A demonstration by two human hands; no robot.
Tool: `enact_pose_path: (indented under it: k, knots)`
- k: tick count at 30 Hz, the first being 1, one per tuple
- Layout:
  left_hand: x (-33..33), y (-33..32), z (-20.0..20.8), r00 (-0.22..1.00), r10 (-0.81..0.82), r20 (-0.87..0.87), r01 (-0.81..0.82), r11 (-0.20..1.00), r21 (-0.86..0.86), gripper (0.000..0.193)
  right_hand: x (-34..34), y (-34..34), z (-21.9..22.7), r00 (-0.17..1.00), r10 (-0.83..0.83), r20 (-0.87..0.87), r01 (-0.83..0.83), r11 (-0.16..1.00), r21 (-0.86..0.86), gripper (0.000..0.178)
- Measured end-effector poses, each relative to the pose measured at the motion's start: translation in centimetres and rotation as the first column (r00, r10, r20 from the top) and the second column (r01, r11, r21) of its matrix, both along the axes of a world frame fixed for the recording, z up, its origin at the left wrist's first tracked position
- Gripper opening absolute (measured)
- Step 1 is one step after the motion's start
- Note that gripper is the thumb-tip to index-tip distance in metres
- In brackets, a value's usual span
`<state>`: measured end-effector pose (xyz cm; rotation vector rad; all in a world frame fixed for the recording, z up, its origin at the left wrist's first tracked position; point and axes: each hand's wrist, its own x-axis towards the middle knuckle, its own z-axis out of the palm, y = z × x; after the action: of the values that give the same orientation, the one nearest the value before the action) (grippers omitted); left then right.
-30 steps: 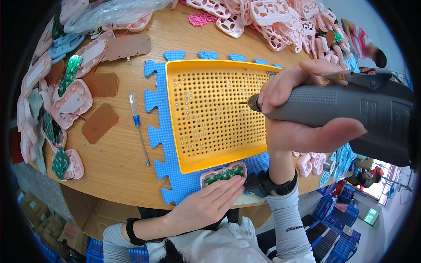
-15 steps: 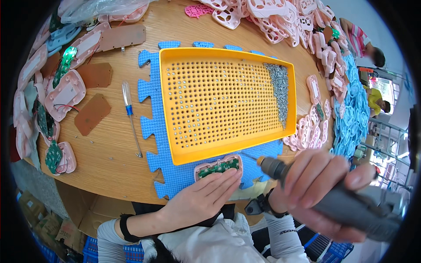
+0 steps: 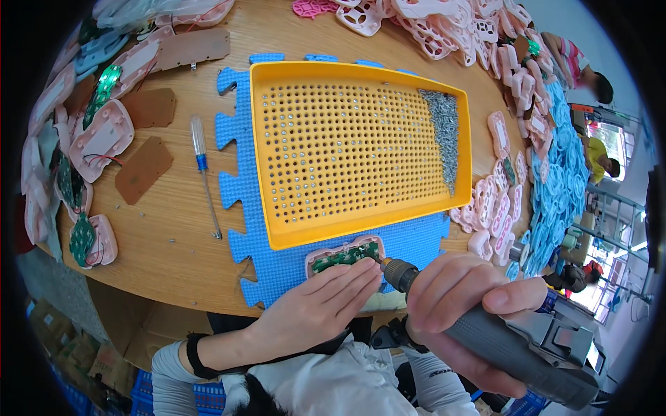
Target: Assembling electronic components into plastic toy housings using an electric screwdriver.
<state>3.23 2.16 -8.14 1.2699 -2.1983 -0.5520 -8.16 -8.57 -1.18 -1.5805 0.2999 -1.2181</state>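
Here's the wooden tabletop (image 3: 159,256), spreading beneath everything, with a heap of pink plastic parts (image 3: 444,35) along its far side and blue plastic parts (image 3: 558,187) piled at the right. A blue foam mat (image 3: 267,269) lies near its front edge, and on it sits the yellow perforated tray (image 3: 368,230). In from the right comes the dark power screwdriver (image 3: 499,340), angled leftward, and the right hand (image 3: 451,298) is wrapped firmly around its body! The left hand (image 3: 319,305) lies flat, fingers straight and side by side, over the near edge of the pink shell (image 3: 347,247). That shell rests on the mat, just in front of the tray, a green circuit board (image 3: 343,259) inside. The driver's tip meets its right end, right beside the left fingertips; the exact contact is too small to tell. Smallest of all, silvery screws (image 3: 444,132) crowd the tray's right end.
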Motion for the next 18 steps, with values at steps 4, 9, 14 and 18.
enact_pose_path:
  k: [4,9,14,18]
  knots:
    - [-0.1,0.2,-0.2,0.999,0.024,-0.033,-0.023,0.999,0.026,0.044,0.0,-0.4,-0.2,0.995,0.09,-0.05,-0.091,0.995,-0.037,0.068]
    - [0.0,0.4,-0.4,0.997,0.028,-0.066,-0.024,0.998,0.05,0.044,0.3,-0.3,-0.6,0.99,0.129,-0.05,-0.13,0.991,-0.026,0.07]
    - [-0.1,0.5,-0.3,0.997,0.021,-0.071,-0.017,0.999,0.048,0.046,0.0,-0.7,-0.1,0.977,0.19,-0.1,-0.191,0.982,-0.004,0.07]
    - [-0.1,0.6,-0.4,0.999,0.004,-0.044,-0.002,1.0,0.031,0.047,0.0,-1.7,-0.3,0.955,0.288,-0.073,-0.291,0.956,-0.032,0.069]
